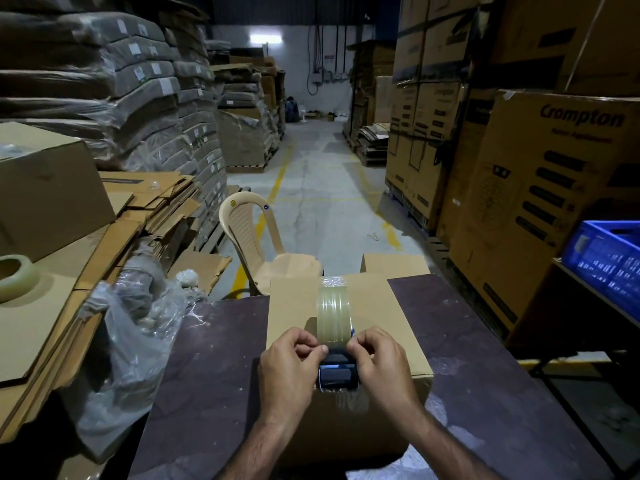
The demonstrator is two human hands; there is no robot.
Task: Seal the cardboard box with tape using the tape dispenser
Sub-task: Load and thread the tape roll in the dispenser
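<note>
Both your hands are on the tape dispenser (pixel 337 370). Your left hand (pixel 289 362) has its fingers curled, thumb and forefinger pinching the dispenser's left side. Your right hand (pixel 382 362) does the same on the right side. Both grips are tight, just where the clear tape roll (pixel 334 311) meets the dark body. Can't tell if the tape end is under your fingertips.

The dispenser sits on top of the cardboard box (pixel 294 306), towards its near edge, with the roll upright. The box stands on the dark table (pixel 214 358), near centre.

Count: two hands, one dispenser, one roll on it, one box on the table. There's one spare roll (pixel 15 277) far left on flat cardboard, one plastic chair (pixel 249 237) beyond the table, and one blue crate (pixel 609 265) at right.
</note>
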